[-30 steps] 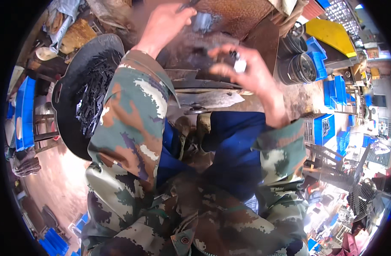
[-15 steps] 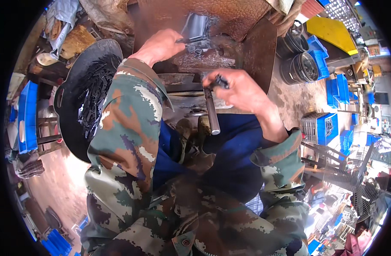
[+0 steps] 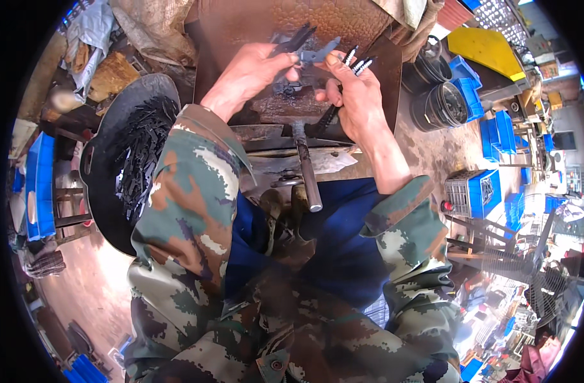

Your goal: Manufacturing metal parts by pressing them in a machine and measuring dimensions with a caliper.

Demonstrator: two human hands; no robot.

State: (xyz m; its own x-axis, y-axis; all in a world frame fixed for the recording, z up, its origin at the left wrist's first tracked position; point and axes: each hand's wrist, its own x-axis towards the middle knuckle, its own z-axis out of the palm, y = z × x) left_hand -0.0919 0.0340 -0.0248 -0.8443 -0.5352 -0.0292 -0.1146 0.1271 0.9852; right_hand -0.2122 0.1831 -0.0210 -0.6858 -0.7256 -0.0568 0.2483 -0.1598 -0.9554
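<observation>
My left hand (image 3: 250, 70) is closed on dark flat metal pieces (image 3: 296, 39) with pointed ends. Between my two hands lies a grey flat metal piece (image 3: 322, 52), pinched by my right thumb and finger and touching my left fingertips. My right hand (image 3: 362, 99) also grips several dark serrated metal pieces (image 3: 363, 64) with pale zigzag edges; a dark end sticks out below the palm. Beneath the hands, a bare metal rod (image 3: 308, 169) leans over the near edge of the dark work block (image 3: 260, 133), pointing toward my lap. What the pieces belong to cannot be told.
At my left stands a big black pan (image 3: 95, 185) heaped with dark metal strips (image 3: 142, 156). Black buckets (image 3: 440, 105) and blue crates (image 3: 486, 195) are on the right, with a fan (image 3: 534, 268) lower down. Rusty metal sheeting (image 3: 384, 83) walls the work spot.
My right hand has left the rod and risen to meet my left hand. The grey piece now shows between them, and the serrated pieces have come into view. The view has shifted slightly.
</observation>
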